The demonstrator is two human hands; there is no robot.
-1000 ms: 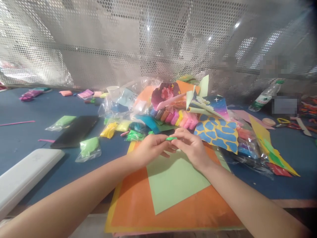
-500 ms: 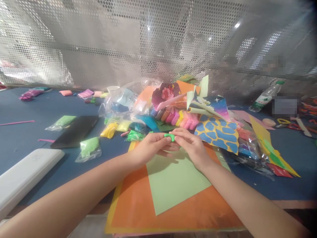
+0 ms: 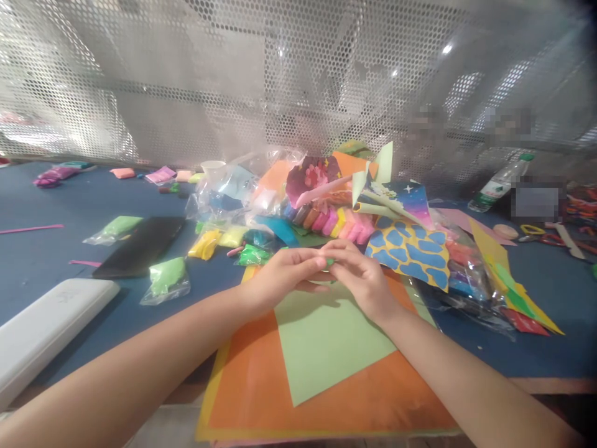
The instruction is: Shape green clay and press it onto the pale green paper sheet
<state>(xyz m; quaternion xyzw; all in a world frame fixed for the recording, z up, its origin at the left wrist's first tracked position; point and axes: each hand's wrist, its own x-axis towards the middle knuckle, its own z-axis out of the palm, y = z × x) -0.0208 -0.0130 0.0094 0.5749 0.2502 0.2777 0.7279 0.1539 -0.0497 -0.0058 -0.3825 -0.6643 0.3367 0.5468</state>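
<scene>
Less of the green piece [image 3: 329, 262] shows than half a second ago: the fingers have drawn over it, leaving a small bit between the fingertips where the left hand [image 3: 284, 280] and right hand [image 3: 364, 280] meet. Both hands are pinched narrow on it, above the far part of a pale green sheet [image 3: 331, 348].

That sheet lies askew on a larger orange sheet [image 3: 254, 386], whose near end reaches past the near edge of the blue surface [image 3: 32, 264]. Left of it, a strip of surface separates it from a white case [image 3: 60, 314] and a bagged light green lump [image 3: 168, 277]; a black pad [image 3: 140, 249] lies just beyond. On the far side room is tight: a green packet [image 3: 254, 255] sits near the left knuckles, and a blue-and-yellow patterned sheet [image 3: 408, 254] is just beside the right hand.

Most of the green piece is covered, so its shape cannot be told. Palms and several fingertips are hidden too. The forearms [image 3: 177, 339] and white case are cut off by the frame. Far right, beyond a green-capped bottle [image 3: 501, 185], blurred blocks mask some details.
</scene>
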